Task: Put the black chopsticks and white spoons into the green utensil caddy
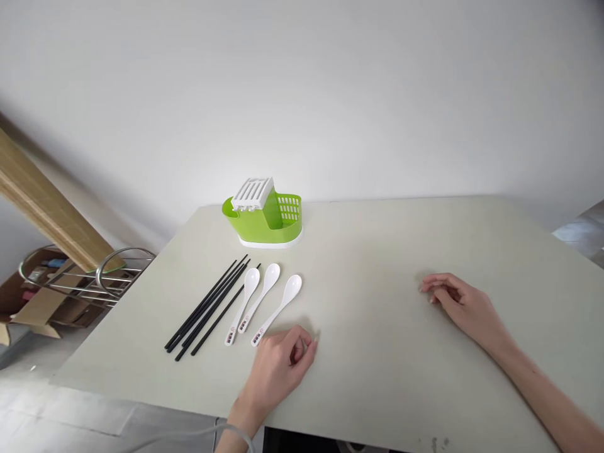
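A green cutlery holder point(264, 217) with a white slotted insert stands at the table's far left. In front of it lie several black chopsticks point(207, 311) and three white spoons point(264, 305) side by side. My left hand point(283, 368) rests on the table with fingers loosely curled, holding nothing, just beside the handle end of the right-most spoon. My right hand point(460, 305) lies on the table at the right, fingers relaxed and slightly bent, touching no object.
The pale table point(377, 264) stands against a white wall. Left of the table are a metal wire rack point(89, 277), cardboard pieces on the floor and a slanted wooden board point(42, 204). A cable runs by my left wrist.
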A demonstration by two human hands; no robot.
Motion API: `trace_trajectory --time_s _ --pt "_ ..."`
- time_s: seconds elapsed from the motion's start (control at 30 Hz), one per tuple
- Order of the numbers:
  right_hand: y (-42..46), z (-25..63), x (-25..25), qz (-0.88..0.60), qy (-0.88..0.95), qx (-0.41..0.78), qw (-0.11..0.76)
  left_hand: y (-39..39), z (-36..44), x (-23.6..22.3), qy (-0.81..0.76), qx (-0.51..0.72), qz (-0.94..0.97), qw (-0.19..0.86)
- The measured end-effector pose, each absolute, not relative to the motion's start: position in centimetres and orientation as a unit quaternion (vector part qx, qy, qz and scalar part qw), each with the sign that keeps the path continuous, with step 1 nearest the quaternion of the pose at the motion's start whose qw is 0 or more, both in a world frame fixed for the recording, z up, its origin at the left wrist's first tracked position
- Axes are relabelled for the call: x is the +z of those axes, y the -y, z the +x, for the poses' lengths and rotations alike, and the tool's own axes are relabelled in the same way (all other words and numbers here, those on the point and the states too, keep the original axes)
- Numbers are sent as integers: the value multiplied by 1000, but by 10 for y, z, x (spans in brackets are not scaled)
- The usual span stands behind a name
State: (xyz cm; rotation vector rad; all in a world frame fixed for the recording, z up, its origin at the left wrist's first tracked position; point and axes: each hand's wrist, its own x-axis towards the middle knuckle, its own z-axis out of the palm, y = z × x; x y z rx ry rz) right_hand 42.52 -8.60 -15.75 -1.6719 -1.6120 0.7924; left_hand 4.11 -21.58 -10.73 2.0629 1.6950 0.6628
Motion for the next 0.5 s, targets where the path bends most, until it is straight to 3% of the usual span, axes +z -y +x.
trace_trajectory --time_s 0.5 --pt "91 420 -149 -681 580 307 325 211 43 -118 -579 199 782 115"
